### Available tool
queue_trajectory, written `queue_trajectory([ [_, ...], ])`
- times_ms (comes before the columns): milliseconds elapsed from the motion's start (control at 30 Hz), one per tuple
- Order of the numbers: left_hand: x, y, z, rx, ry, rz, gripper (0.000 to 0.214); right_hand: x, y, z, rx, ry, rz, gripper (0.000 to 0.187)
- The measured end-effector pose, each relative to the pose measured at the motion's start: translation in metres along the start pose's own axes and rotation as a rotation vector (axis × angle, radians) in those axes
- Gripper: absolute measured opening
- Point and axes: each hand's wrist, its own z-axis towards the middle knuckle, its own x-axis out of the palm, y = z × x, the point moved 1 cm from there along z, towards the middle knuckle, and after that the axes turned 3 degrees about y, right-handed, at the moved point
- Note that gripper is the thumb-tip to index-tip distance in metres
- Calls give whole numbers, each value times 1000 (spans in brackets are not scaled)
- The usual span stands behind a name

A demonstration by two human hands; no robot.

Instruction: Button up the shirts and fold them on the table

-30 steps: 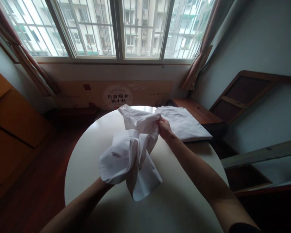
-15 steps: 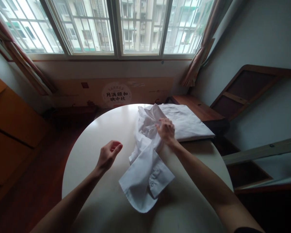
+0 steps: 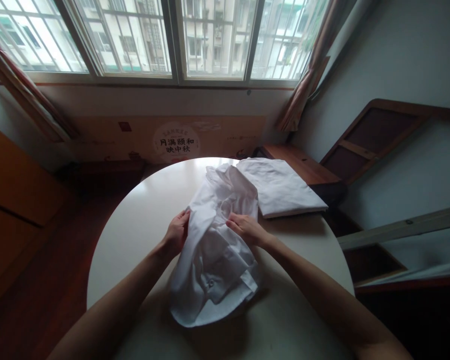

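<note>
A crumpled white shirt (image 3: 213, 260) lies across the middle of the round table, with a button and a cuff-like flap showing near its front end. My left hand (image 3: 177, 231) is closed on its left edge, fingertips partly hidden by the cloth. From the other side, my right hand (image 3: 245, 228) pinches the fabric near the middle, thumb on top. Beyond my right hand lies a flat folded white cloth (image 3: 285, 187), close to the shirt's far right edge.
The white round table (image 3: 135, 220) carries both cloths. Behind it a printed cardboard panel (image 3: 228, 137) stands under the barred window. A wooden cabinet (image 3: 307, 167) is past the table's far right edge, and an orange-brown cabinet (image 3: 15, 210) stands at left.
My left hand has moved right and taken hold of the shirt's edge. My right hand has come nearer and gripped its middle. The shirt has spread wider and shifted away from the folded cloth.
</note>
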Motion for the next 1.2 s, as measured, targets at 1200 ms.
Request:
queue_trajectory([
  [1200, -56, -42, 28, 110, -37, 388, 12, -119, -40, -46, 314, -349, -773, 35],
])
